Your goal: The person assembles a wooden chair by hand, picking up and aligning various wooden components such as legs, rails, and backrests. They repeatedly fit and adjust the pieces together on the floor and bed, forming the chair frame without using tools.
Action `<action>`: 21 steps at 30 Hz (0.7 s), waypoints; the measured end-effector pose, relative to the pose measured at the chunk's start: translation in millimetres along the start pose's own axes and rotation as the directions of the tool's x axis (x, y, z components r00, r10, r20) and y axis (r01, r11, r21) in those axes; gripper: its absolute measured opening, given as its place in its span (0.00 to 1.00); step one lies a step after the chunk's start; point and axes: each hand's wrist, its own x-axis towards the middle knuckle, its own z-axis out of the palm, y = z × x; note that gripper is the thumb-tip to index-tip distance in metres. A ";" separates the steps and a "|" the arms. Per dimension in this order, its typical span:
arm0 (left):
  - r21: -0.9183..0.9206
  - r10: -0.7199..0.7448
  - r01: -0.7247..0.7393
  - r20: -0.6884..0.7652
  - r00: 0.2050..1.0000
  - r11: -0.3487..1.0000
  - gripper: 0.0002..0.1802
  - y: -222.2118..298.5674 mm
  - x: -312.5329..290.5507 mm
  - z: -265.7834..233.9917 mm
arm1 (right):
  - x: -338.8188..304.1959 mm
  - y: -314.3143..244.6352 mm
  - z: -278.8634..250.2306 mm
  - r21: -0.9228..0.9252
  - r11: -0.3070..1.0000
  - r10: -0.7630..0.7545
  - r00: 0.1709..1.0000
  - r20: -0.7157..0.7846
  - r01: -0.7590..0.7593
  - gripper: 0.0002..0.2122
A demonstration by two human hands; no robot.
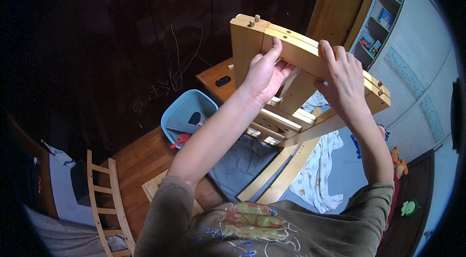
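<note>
A light wooden frame [298,55], made of two layered panels, stands upright and tilted in front of me. Short round dowels stick up from the corners of its top edge. My left hand [267,70] holds the top rail left of the middle, thumb against its upper edge and fingers under the rail. Further right, my right hand [342,70] is closed over the same rail, its fingers curled across the top. Slats and cross rails show through the openings below my hands. My forearms hide part of the lower frame.
A light blue basket [167,104] holding several items stands left of the frame, by a wooden table [208,78] with a small black object. Long wooden rails [286,169] lie below, beside a patterned white cloth [318,179]. A wooden ladder [115,198] is at lower left.
</note>
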 end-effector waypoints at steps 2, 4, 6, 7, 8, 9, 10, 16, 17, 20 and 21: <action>0.012 0.004 -0.004 -0.020 1.000 1.000 0.27 4.8 0.4 -1.6 | 6.7 3.5 1.9 0.083 0.997 -0.009 0.998 0.069 0.003 0.29; 0.017 0.021 -0.020 -0.052 0.998 1.000 0.27 10.7 -5.7 -5.8 | 7.4 6.6 -9.5 0.232 0.972 -0.077 0.979 0.191 0.031 0.40; 0.062 0.040 -0.033 -0.126 0.991 0.998 0.28 19.2 -20.1 -10.0 | 12.1 13.9 -24.9 0.285 0.957 -0.096 0.868 0.488 -0.054 0.46; 0.065 0.035 -0.027 -0.136 0.990 0.998 0.27 22.9 -25.9 -11.1 | 12.8 17.0 -32.7 0.249 0.965 -0.078 0.815 0.574 -0.082 0.46; 0.077 0.039 -0.026 -0.165 0.985 0.997 0.27 28.7 -35.3 -13.4 | 12.2 19.8 -35.5 0.232 0.968 -0.079 0.753 0.653 -0.099 0.45; 0.114 0.056 -0.040 -0.140 0.989 0.993 0.27 36.8 -45.3 -15.8 | 13.3 24.3 -41.0 0.341 0.940 -0.220 0.729 0.648 -0.020 0.42; 0.127 0.061 -0.044 -0.132 0.989 0.991 0.27 42.7 -54.7 -17.2 | 13.6 28.9 -53.8 0.433 0.900 -0.341 0.697 0.631 0.049 0.39; 0.113 0.156 -0.138 -0.181 0.971 0.984 0.28 54.6 -128.0 -40.5 | 15.9 -6.3 -13.5 0.786 0.432 -0.661 0.437 0.609 -0.442 0.47; 0.132 0.165 -0.137 -0.230 0.959 0.982 0.28 60.6 -148.3 -47.1 | 12.1 -30.2 -13.4 0.743 0.372 -0.680 0.382 0.626 -0.557 0.46; 0.183 0.241 -0.188 -0.344 0.907 0.965 0.31 76.8 -202.5 -66.6 | -8.2 -100.3 -7.0 0.711 0.129 -0.758 0.394 0.520 -0.691 0.44; 0.265 0.274 -0.184 -0.360 0.892 0.946 0.37 86.0 -219.4 -73.4 | -10.6 -125.8 -15.4 0.706 0.165 -0.754 0.374 0.541 -0.689 0.45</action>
